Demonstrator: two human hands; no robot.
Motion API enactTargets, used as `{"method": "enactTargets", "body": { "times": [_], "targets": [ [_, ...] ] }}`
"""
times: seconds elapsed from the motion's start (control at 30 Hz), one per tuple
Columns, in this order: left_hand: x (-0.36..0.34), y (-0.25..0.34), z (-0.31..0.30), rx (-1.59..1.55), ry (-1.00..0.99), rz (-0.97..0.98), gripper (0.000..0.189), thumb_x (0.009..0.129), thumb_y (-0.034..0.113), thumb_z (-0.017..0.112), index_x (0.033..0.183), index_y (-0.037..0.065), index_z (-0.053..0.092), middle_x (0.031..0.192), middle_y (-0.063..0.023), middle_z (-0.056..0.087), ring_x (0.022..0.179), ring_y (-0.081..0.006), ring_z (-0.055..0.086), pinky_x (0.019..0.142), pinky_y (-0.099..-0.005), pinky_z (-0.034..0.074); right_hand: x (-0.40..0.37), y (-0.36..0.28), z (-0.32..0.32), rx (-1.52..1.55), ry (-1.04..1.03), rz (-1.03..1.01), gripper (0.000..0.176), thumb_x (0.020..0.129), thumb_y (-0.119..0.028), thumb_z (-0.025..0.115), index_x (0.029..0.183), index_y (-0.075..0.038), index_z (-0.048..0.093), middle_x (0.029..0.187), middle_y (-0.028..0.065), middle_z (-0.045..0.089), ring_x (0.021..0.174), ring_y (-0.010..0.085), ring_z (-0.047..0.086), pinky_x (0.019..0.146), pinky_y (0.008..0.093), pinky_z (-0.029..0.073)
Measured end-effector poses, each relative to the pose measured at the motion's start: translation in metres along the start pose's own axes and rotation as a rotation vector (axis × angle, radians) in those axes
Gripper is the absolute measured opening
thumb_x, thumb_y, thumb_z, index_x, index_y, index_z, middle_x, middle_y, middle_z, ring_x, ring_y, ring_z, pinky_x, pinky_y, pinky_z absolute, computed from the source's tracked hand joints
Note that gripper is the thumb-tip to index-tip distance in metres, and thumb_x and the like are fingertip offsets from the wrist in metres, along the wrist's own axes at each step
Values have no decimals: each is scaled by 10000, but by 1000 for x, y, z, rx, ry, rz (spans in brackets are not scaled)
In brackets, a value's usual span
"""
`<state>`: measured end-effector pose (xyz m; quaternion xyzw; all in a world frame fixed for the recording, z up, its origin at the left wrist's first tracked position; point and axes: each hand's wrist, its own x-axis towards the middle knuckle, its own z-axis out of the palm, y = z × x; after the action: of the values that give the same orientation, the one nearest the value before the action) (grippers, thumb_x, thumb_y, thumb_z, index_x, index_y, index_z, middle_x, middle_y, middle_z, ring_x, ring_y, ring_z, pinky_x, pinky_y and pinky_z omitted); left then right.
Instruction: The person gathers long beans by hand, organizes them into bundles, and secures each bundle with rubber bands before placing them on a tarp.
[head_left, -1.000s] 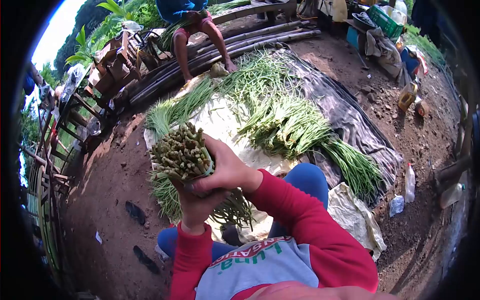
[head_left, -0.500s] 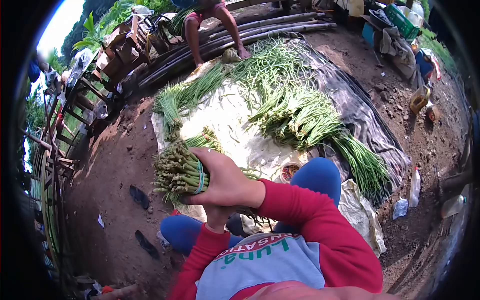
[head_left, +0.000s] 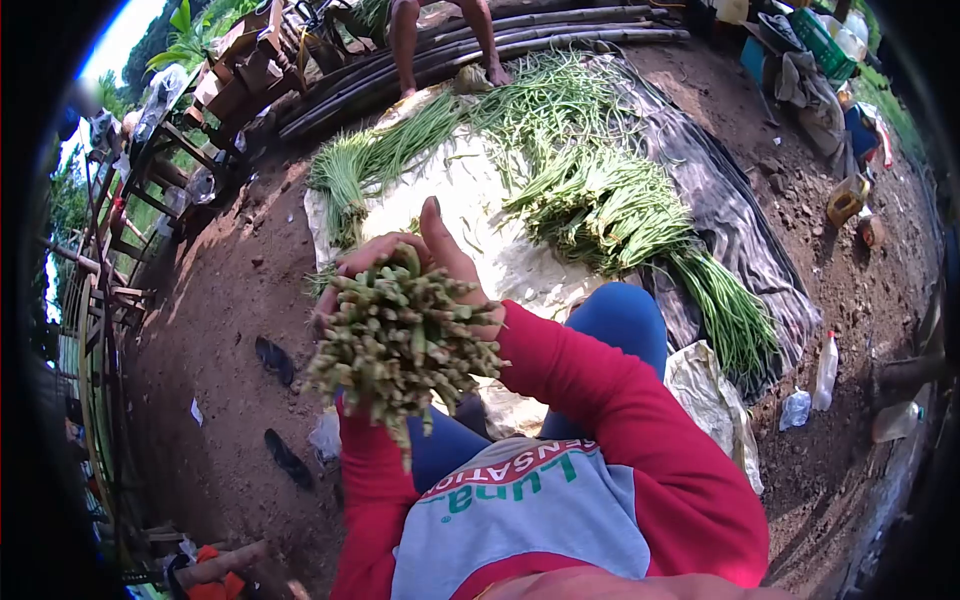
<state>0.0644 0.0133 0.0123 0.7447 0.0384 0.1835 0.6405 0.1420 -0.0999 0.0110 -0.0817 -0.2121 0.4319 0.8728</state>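
Note:
A thick bundle of long green beans (head_left: 405,335) is held up in front of me, its cut stem ends facing the camera. My right hand (head_left: 465,275) presses against its right side, thumb pointing up. My left hand (head_left: 352,268) wraps round the far left side, mostly hidden behind the stems. The band round the bundle does not show from this angle. Beyond it, a large heap of long beans (head_left: 610,205) lies on a pale sheet (head_left: 440,190), with another bunch (head_left: 340,180) at the sheet's left.
Bamboo poles (head_left: 540,45) lie at the back, where another person's legs (head_left: 405,45) show. A dark cloth (head_left: 720,210) spreads under the beans at right. Two black slippers (head_left: 285,458) lie on the dirt at left, plastic bottles (head_left: 827,370) at right.
The bundle has turned so its stem ends point at me, and its blue band is out of sight. My right thumb has lifted, and my left hand has come up round the far side.

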Motion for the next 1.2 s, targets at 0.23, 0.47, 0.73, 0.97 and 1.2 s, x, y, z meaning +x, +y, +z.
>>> {"method": "enactTargets", "body": {
  "times": [0.23,0.47,0.73,0.97,1.2],
  "targets": [
    [-70,51,-47,1382,-40,759,813,743,289,809,1446,187,412,1276,-161,554,1115,-370,600,960,-511,480,29,100,-39,269,112,-63,668,1065,-491,317,618,-69,579,710,102,647,990,287,644,982,442,478],
    [-152,-69,-50,1000,-34,6,967,618,250,831,1467,130,383,1203,-192,593,1045,-413,610,894,-497,497,-91,214,-174,428,447,216,385,1008,-378,556,1247,-79,597,1124,108,687,1025,205,666,909,404,556],
    [-127,-68,-59,1031,-76,48,983,581,262,823,1455,94,406,1055,-183,617,926,-370,636,806,-458,528,-117,46,-147,-834,559,163,354,937,-81,621,1277,12,592,1203,90,659,1011,157,642,883,298,518],
    [-117,-65,-58,1050,-96,-63,964,581,291,825,1436,83,431,1076,-186,622,920,-369,643,814,-448,531,-209,-62,-222,-2073,839,452,162,785,-75,646,886,-23,762,824,190,712,787,288,708,744,378,558],
    [-116,-60,-49,1031,-125,-61,936,594,299,813,1425,76,444,1101,-186,625,890,-367,653,817,-445,530,-233,-39,-364,-2365,715,749,179,807,-202,654,854,-68,763,974,174,722,913,352,691,853,428,539]
  ]
}}
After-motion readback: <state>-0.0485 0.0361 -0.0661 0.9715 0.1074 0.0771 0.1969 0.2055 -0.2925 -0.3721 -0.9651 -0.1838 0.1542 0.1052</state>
